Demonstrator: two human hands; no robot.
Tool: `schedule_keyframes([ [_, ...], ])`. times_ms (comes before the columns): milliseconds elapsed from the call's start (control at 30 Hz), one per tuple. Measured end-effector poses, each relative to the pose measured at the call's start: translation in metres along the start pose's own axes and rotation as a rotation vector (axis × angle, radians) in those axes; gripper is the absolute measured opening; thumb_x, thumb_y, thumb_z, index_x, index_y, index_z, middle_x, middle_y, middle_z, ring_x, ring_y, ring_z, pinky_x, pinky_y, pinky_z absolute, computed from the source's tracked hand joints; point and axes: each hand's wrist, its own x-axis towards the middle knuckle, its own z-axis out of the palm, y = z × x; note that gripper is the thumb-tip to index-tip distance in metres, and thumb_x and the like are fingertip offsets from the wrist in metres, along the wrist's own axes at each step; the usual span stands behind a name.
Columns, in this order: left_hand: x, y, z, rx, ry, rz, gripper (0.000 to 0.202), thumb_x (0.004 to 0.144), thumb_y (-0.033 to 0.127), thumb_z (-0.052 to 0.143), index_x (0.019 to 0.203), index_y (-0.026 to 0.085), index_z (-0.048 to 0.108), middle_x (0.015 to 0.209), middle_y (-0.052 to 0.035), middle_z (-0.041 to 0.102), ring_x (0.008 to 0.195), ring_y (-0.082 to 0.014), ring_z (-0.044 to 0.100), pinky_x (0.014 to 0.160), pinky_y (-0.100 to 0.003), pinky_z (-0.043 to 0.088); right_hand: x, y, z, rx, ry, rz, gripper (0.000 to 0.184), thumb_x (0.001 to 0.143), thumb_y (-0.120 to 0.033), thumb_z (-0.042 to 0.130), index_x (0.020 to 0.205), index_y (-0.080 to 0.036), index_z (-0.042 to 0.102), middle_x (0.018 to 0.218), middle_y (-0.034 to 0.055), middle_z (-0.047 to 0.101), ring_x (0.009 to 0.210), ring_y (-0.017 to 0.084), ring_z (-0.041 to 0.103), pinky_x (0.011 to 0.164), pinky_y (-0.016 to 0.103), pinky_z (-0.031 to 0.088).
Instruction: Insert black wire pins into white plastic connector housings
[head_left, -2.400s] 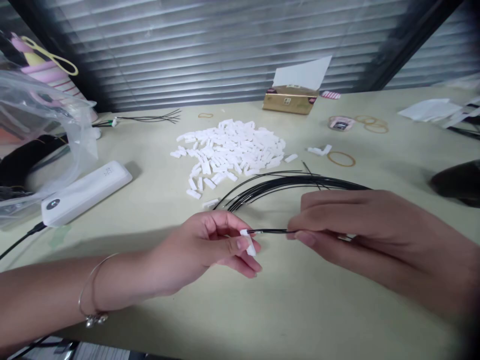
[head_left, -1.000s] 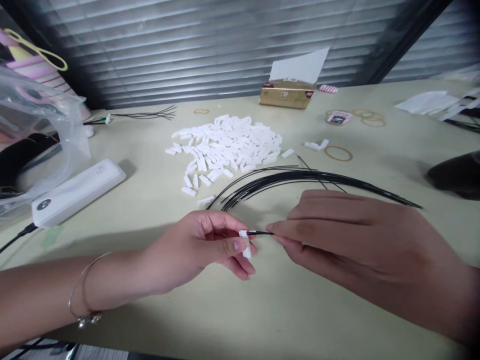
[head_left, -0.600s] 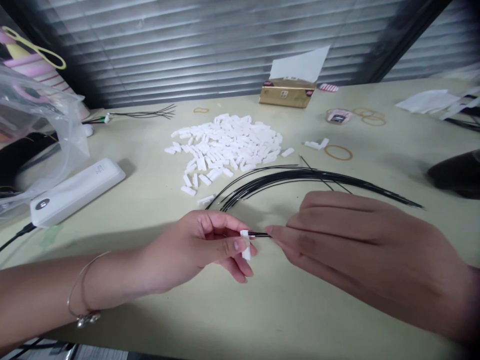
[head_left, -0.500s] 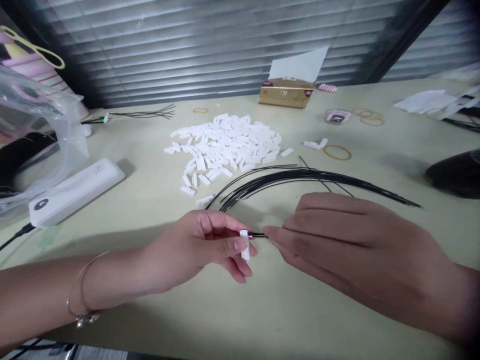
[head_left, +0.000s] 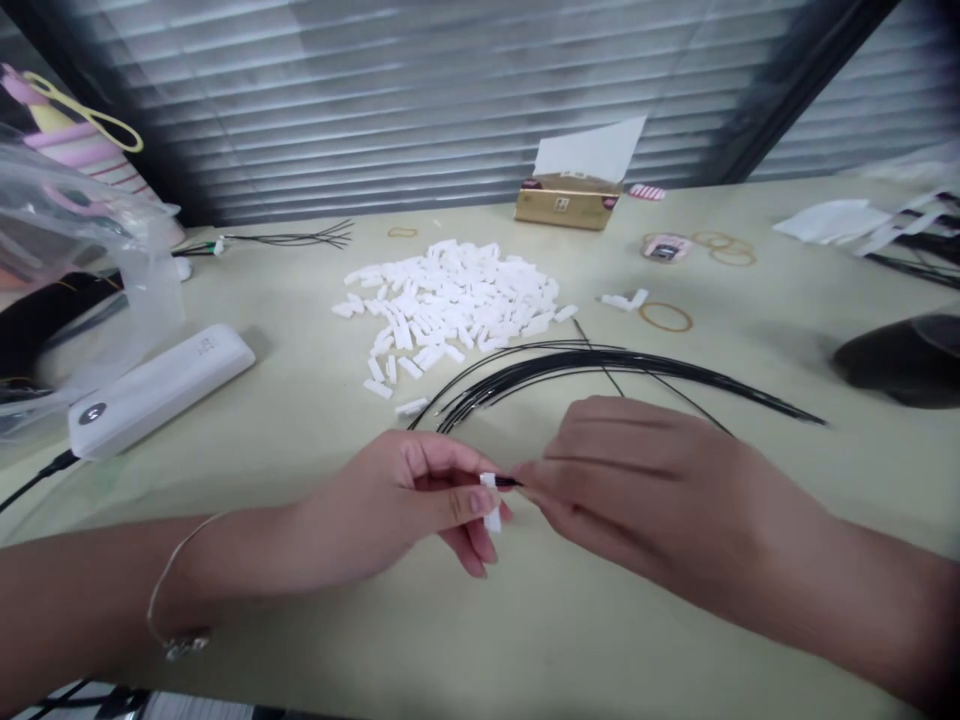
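Our left hand [head_left: 397, 510] pinches a white plastic connector [head_left: 490, 502] between thumb and fingers above the tabletop [head_left: 600, 630], while our right hand [head_left: 645, 490], fingers pressed together, has closed in, pinching a black wire [head_left: 506, 482] right at the connector's edge.

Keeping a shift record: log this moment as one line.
left hand: pinches white plastic connector | right hand: pinches black wire, tip at connector | nearby: black wire bundle, white connector pile
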Motion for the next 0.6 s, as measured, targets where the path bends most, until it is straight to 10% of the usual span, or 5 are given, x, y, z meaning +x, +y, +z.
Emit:
schedule_keyframes([
  [133, -0.007, -0.005, 0.007, 0.049, 0.004, 0.067, 0.013, 0.074, 0.025, 0.064, 0.081, 0.015, 0.06, 0.064, 0.0014, 0.06, 0.056, -0.0077, 0.057, 0.06, -0.02, 0.048, 0.009, 0.024, -0.004, 0.153, 0.012, 0.189, 0.016, 0.089, -0.028, 0.05, 0.095, -0.018, 0.061, 0.085, 0.0047, 0.062, 0.077, 0.012, 0.058, 0.064, 0.023, 0.046],
  [300, -0.017, -0.01, 0.012, 0.285, 0.006, 0.191, 0.016, 0.078, 0.029, 0.06, 0.087, 0.016, 0.059, 0.072, -0.0009, 0.059, 0.064, -0.0086, 0.057, 0.061, -0.02, 0.046, 0.03, 0.057, 0.018, -0.022, -0.053, 0.076, 0.015, 0.086, -0.021, 0.053, 0.097, -0.017, 0.064, 0.095, 0.0075, 0.063, 0.088, 0.017, 0.058, 0.076, 0.031, 0.048],
  [600, -0.002, -0.007, -0.001, -0.134, 0.077, 0.207, 0.021, 0.072, 0.032, 0.071, 0.086, 0.017, 0.066, 0.065, 0.0006, 0.064, 0.065, -0.0098, 0.064, 0.069, -0.023, 0.053, 0.033, 0.055, 0.018, -0.107, 0.076, 0.102, 0.017, 0.091, -0.016, 0.04, 0.088, -0.015, 0.057, 0.084, 0.0064, 0.065, 0.076, 0.015, 0.06, 0.066, 0.027, 0.046],
])
